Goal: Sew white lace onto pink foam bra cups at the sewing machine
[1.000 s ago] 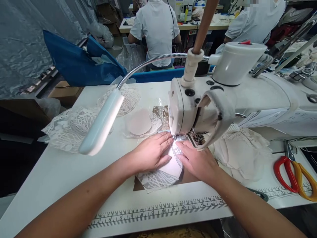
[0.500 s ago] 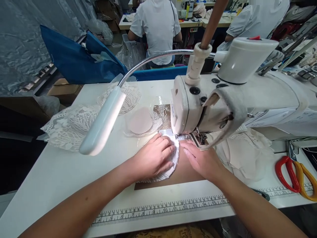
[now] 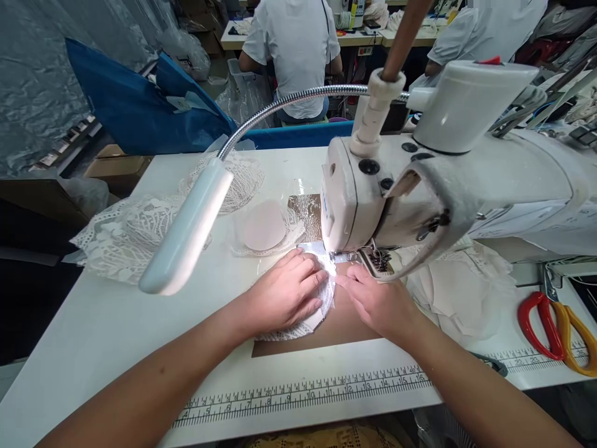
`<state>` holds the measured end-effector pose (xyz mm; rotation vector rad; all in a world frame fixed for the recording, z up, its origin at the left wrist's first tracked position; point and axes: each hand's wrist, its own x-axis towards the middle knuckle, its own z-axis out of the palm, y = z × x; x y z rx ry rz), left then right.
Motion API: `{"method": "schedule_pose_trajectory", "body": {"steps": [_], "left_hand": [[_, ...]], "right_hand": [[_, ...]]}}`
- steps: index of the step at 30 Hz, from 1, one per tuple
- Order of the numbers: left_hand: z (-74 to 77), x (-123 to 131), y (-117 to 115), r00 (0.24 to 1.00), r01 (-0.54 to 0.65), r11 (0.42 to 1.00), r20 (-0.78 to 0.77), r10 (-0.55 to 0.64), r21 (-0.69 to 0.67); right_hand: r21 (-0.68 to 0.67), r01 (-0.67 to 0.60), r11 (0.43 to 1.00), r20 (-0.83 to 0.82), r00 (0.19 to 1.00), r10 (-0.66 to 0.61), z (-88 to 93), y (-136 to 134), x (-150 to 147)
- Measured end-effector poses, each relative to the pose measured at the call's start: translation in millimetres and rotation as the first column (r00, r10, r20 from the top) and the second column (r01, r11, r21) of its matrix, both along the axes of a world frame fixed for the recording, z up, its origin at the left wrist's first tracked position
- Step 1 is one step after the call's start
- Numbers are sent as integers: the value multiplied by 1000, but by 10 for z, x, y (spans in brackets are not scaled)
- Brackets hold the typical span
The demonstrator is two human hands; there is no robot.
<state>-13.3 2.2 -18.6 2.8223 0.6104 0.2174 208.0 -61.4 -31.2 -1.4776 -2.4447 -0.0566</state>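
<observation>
A round white lace fabric piece [image 3: 321, 311] lies on a brown plate at the sewing machine [image 3: 345, 199], its upper end by the presser foot. My left hand [image 3: 286, 289] rests on top of it, palm down with fingers laid over the fabric, covering much of the piece. My right hand [image 3: 377, 302] is at the right edge of the fabric, just in front of the needle area. Its fingers are drawn in, with the tips closed at that edge; the exact grip is partly hidden.
A lamp head [image 3: 186, 227] on a bendable neck hangs over the left side. Lace pieces [image 3: 125, 236] and a lace piece with a round pad [image 3: 263, 227] lie left. Pale fabric pieces [image 3: 461, 286] and scissors [image 3: 555, 326] lie right. Two people [image 3: 293, 56] sit beyond.
My right fingers have changed from stretched out to drawn in at the fabric's edge. The fabric and my left hand have shifted slightly left. The view has moved a little.
</observation>
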Motion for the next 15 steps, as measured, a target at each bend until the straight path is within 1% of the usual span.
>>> {"method": "schedule_pose_trajectory", "body": {"steps": [7, 10, 15], "left_hand": [[15, 48, -37, 1000, 11, 999, -1, -11, 45], [26, 50, -46, 1000, 13, 999, 11, -14, 44], [39, 26, -35, 999, 0, 1000, 38, 0, -3]], "right_hand": [[-18, -8, 1000, -109, 994, 6, 3, 40, -25], [1, -26, 1000, -62, 998, 26, 5, 13, -50], [19, 35, 999, 26, 999, -35, 13, -35, -91]]}}
